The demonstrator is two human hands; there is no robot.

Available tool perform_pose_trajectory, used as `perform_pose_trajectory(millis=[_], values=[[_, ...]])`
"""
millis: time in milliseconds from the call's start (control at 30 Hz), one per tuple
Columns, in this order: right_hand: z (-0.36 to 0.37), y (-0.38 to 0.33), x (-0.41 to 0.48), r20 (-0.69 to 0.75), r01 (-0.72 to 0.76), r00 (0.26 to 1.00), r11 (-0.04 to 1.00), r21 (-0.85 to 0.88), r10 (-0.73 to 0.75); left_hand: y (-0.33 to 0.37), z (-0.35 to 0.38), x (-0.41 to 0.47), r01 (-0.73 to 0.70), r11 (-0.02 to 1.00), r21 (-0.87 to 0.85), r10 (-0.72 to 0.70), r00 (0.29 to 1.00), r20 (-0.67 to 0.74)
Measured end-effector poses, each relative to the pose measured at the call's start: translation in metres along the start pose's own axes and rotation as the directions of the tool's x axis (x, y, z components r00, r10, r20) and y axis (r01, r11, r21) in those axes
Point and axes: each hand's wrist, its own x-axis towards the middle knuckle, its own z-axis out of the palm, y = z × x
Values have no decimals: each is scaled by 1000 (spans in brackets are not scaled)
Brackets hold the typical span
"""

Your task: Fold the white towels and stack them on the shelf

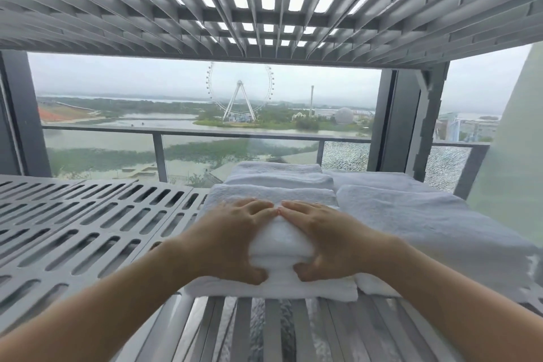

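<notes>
1. Two hands lie palm down on one folded white towel (280, 239) at the middle of the head view, the left hand (235, 241) at its 9 o'clock side and the right hand (326, 239) at its 3 o'clock side.
2. Both hands are spread fairly wide and flat: the fingertips (271, 210) of the two hands almost meet at the towel's 12 o'clock edge, while each thumb hooks down over the near fold at 6 o'clock, so the towel is pressed and lightly gripped between them.
3. That towel sits on top of a wider folded towel (323, 291), whose near edge shows below the thumbs at 6 o'clock and reaches the front edge of the slotted grey shelf (88, 220).
4. At 12 o'clock from the hands a second stack of folded towels (279, 175) rests farther back on the same shelf.
5. At 3 o'clock, just beside the right hand, a broader towel pile (411, 214) runs from the front edge to the back.
6. From 9 to 10 o'clock the shelf surface is bare slotted plastic.
7. Overhead, at 12 o'clock, the upper shelf underside (264, 9) spans the view, and beyond it a window (117, 114) shows water and a Ferris wheel (239, 91).
</notes>
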Motion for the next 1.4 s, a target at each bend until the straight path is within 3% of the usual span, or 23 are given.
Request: perform_pose_trajectory(millis=[167,367,533,667,867,1000,1133,1267,1400], values=[[-2,-6,1,-19,-22,1000,999,-25,22,6,-7,3,12,999,-42,-11,999,31],[-13,6,7,-117,-77,991,995,-57,70,14,-4,17,70,995,-77,-77,993,-84],[-2,7,1,-42,-59,997,998,-23,58,14,2,15,76,997,-19,-77,997,-20],[1,9,-1,-3,-95,995,989,-113,95,11,-2,14,75,997,-19,-74,997,34],[-6,13,1,-205,-154,973,964,-215,109,10,-6,18,106,991,-80,-108,994,-22],[8,11,-10,-113,-131,987,983,-131,117,13,6,14,54,999,5,-54,998,27],[4,6,-11,-68,-139,989,988,-64,134,18,2,11,66,997,-37,-64,997,34],[2,-13,-18,-116,-140,984,990,-28,136,33,3,-2,200,980,4,-200,980,1],[0,-29,-32,-188,-139,972,990,22,140,52,8,-16,252,967,49,-248,966,-69]])
